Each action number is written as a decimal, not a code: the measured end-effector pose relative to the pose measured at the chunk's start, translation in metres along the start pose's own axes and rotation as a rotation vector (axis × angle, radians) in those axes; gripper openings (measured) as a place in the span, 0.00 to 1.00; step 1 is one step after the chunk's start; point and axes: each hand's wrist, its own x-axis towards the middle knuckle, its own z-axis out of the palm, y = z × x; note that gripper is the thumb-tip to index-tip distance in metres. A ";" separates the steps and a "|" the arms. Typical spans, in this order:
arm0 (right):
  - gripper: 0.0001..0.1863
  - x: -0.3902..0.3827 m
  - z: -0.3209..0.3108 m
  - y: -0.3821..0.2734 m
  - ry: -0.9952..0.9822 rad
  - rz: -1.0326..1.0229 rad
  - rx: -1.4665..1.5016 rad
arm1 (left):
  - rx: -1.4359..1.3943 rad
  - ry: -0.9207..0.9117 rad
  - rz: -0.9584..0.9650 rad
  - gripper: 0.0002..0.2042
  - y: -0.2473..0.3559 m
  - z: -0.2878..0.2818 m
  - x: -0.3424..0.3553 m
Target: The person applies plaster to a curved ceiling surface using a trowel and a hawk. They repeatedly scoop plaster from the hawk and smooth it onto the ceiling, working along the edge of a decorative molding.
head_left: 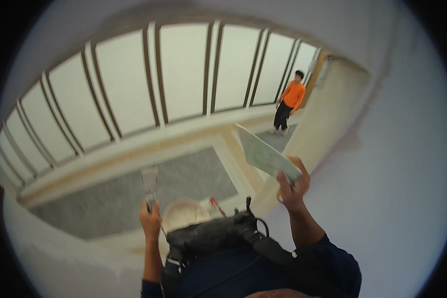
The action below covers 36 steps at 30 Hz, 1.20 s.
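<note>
My left hand [150,218] is closed round the handle of a putty knife [149,181], its pale, wide blade pointing up and away from me. At the right, my right hand [295,184] grips one end of a flat rectangular plastering trowel [265,153]. Its visible face is whitish with green smears, and my thumb lies against that face. The trowel's far end tilts up to the left; its back is hidden. Between my hands and lower down is a round, pale bucket [185,212], partly covered by the black gear on my chest.
A smooth pale wall [407,164] rises close on my right, with a jutting edge [328,107] beside it. Beyond lies a grey floor [134,193] below tall, dark-framed panels [184,69]. A person in an orange top [293,95] stands at the far right. Something red [213,201] is near the bucket.
</note>
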 end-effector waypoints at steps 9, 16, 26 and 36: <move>0.11 -0.079 0.143 -0.013 -1.025 0.217 -0.071 | -0.036 0.109 -0.412 0.16 -0.046 -0.068 -0.060; 0.13 -0.130 0.193 -0.029 -1.339 0.070 -0.050 | 0.047 0.179 -0.567 0.17 -0.077 -0.082 -0.119; 0.05 -0.113 0.275 -0.046 -1.614 -0.403 -0.190 | -0.290 0.166 -0.921 0.17 -0.057 -0.072 -0.151; 0.07 -0.153 0.313 -0.075 -1.869 -0.331 -0.157 | -0.511 0.261 -0.931 0.17 -0.077 -0.049 -0.151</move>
